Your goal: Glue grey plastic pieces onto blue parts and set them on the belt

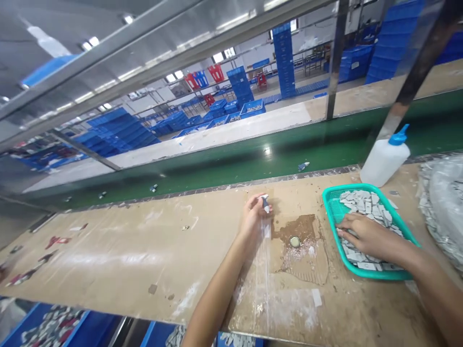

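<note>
My left hand (254,212) is closed on a small dark-and-white part (265,204), held between thumb and fingers just above the worktable. My right hand (358,233) reaches into a green basket (327,200) at the right, its fingertips bent down among flat light-grey pieces (367,202). Whether those fingers grip a piece cannot be made out. Between my hands lies a worn brown cardboard patch (307,262) with a small round metal-looking cap (294,241) on it.
A white bottle with a blue cap (385,161) stands behind the basket, beside a clear plastic bag (443,207). A green conveyor belt (231,163) carrying small parts runs beyond the table (137,231). Red scraps (58,241) lie far left; blue bins (96,330) sit below.
</note>
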`<state>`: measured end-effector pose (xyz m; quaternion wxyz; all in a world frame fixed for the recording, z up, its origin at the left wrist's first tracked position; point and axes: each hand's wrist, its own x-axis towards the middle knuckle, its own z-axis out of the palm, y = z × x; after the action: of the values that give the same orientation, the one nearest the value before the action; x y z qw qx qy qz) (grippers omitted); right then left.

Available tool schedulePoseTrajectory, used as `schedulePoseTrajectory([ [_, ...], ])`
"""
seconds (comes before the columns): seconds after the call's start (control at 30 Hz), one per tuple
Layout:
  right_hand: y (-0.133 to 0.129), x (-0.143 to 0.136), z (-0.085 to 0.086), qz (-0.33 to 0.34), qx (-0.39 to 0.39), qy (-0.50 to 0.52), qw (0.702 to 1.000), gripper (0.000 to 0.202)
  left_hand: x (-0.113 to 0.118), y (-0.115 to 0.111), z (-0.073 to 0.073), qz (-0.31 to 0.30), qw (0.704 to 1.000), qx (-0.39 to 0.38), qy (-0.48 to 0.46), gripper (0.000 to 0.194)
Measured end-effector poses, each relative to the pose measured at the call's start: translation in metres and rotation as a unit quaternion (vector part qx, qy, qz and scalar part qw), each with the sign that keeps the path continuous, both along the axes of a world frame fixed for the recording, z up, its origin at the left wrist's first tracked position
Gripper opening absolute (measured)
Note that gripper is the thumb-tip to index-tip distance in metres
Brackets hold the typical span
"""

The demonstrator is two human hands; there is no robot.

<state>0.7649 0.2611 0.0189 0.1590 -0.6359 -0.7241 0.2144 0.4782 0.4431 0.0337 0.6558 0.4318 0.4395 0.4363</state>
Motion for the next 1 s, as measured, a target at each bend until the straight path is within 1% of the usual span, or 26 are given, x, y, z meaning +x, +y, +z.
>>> schedulePoseTrajectory([
  [0.03,-0.001,0.000,0.004,0.005,-0.002,0.017,1.000,0.045,0.002,0.012,0.000,0.009,0.999,0.028,0.036,0.049],
  [0.07,-0.002,0.000,0.007,0.003,-0.001,0.031,1.000,0.042,0.005,0.027,0.000,0.017,0.996,0.052,0.073,0.050],
  [0.1,-0.003,0.000,0.010,-0.005,-0.001,0.043,0.999,0.039,0.010,0.043,0.001,0.023,0.991,0.069,0.110,0.048],
  [0.2,-0.001,-0.001,0.017,-0.032,-0.033,0.082,0.996,0.025,0.032,0.097,0.005,0.038,0.970,0.095,0.221,0.028],
  [0.27,0.001,0.000,0.022,-0.043,-0.057,0.104,0.992,0.019,0.049,0.129,0.008,0.047,0.949,0.097,0.297,0.019],
  [0.33,0.002,0.001,0.027,-0.048,-0.066,0.117,0.990,0.016,0.064,0.151,0.012,0.053,0.922,0.090,0.374,0.015],
  [0.4,0.002,0.003,0.031,-0.050,-0.071,0.128,0.988,0.015,0.077,0.161,0.015,0.070,0.886,0.083,0.450,0.019],
  [0.47,0.002,0.005,0.033,-0.047,-0.079,0.143,0.985,0.015,0.090,0.161,0.015,0.101,0.845,0.099,0.516,0.033],
  [0.53,0.002,0.006,0.033,-0.041,-0.086,0.160,0.983,0.016,0.105,0.153,0.012,0.114,0.808,0.147,0.560,0.048],
  [0.6,0.002,0.007,0.033,-0.034,-0.090,0.175,0.980,0.016,0.123,0.142,0.005,0.080,0.785,0.207,0.578,0.053],
  [0.67,0.002,0.008,0.032,-0.021,-0.091,0.190,0.977,0.014,0.141,0.131,-0.004,0.015,0.777,0.241,0.581,0.051],
  [0.73,0.003,0.009,0.033,-0.017,-0.078,0.213,0.974,0.012,0.157,0.120,-0.014,-0.041,0.778,0.245,0.577,0.048],
  [0.77,0.004,0.010,0.033,-0.021,-0.066,0.224,0.972,0.011,0.163,0.115,-0.018,-0.059,0.781,0.243,0.572,0.043],
  [0.83,0.006,0.011,0.032,-0.045,-0.039,0.241,0.969,0.010,0.170,0.107,-0.022,-0.073,0.792,0.243,0.556,0.034],
  [0.9,0.008,0.012,0.032,-0.071,-0.016,0.248,0.966,0.012,0.171,0.101,-0.021,-0.073,0.809,0.247,0.529,0.032],
  [1.0,0.010,0.013,0.030,-0.102,0.018,0.275,0.956,0.024,0.163,0.095,-0.012,-0.065,0.847,0.244,0.469,0.034],
])
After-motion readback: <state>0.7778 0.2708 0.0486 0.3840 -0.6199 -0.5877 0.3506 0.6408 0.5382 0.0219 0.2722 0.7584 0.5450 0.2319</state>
